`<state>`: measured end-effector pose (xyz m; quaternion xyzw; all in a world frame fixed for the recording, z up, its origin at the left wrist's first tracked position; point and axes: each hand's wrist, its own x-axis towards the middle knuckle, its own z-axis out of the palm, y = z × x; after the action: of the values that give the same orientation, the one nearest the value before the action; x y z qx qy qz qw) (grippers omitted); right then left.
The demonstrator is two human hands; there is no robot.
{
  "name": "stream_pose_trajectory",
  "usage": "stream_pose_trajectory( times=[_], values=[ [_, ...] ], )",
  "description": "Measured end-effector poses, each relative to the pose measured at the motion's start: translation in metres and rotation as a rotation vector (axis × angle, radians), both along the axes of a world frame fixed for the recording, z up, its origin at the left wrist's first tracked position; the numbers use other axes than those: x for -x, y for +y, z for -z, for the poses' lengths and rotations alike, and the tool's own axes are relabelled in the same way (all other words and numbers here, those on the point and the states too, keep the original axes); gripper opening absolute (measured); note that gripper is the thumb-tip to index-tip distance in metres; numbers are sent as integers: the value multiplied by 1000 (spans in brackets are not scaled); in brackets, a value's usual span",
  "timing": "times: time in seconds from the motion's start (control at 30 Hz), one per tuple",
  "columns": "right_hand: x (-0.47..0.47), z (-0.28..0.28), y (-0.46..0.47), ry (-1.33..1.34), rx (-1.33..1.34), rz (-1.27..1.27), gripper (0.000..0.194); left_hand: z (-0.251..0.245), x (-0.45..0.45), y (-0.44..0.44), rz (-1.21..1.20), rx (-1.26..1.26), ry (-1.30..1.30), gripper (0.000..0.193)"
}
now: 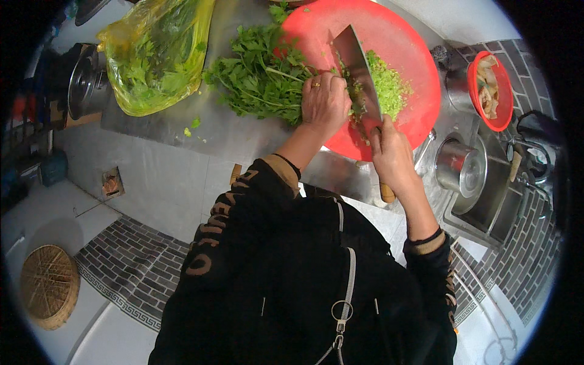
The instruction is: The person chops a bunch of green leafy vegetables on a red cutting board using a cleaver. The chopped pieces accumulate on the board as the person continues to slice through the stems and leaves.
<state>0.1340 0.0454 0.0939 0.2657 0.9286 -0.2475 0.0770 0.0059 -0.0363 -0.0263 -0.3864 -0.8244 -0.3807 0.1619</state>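
Note:
A large round red cutting board (410,54) lies on a stainless steel counter. My left hand (325,102), with a ring on one finger, presses on the stems of a bunch of leafy celery (269,77), whose leaves spread leftward off the board. In my right hand (393,153) is a cleaver (360,73) with a wooden handle; its broad blade stands just right of my left knuckles, with green bits stuck to it. Finely chopped celery (388,86) is heaped on the board at the right of the blade. The stem ends under my left fingers are hidden.
A yellow plastic bag (157,64) of greens lies at the counter's left, near a metal pot (86,82). At the right are a red basket (510,93) with pale food pieces, a lidded steel pot (458,169) and a sink (506,219). Leaf scraps (188,132) lie near the front edge.

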Motion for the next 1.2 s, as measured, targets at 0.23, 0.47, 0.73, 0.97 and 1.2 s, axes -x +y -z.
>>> stream_pose_trajectory(
  times=[0.23, 0.47, 0.73, 0.97, 1.2],
  values=[
    [-4, -2, -6, 23, 37, -10, 22, 3, -2, 0, -16, 62, 8, 24],
    [12, 9, -2, 12, 20, -6, 21, 1, -1, -3, -3, 76, -31, 23],
    [-14, -2, -7, 17, 59, -1, 22, 6, -3, -1, -36, 34, -2, 21],
    [-1, 28, -6, 69, 45, 5, 23, -4, -2, -4, -15, 44, -36, 21],
    [-7, 35, 7, 198, 118, -23, 26, -43, 10, -37, 176, 499, -122, 95]
  ],
)
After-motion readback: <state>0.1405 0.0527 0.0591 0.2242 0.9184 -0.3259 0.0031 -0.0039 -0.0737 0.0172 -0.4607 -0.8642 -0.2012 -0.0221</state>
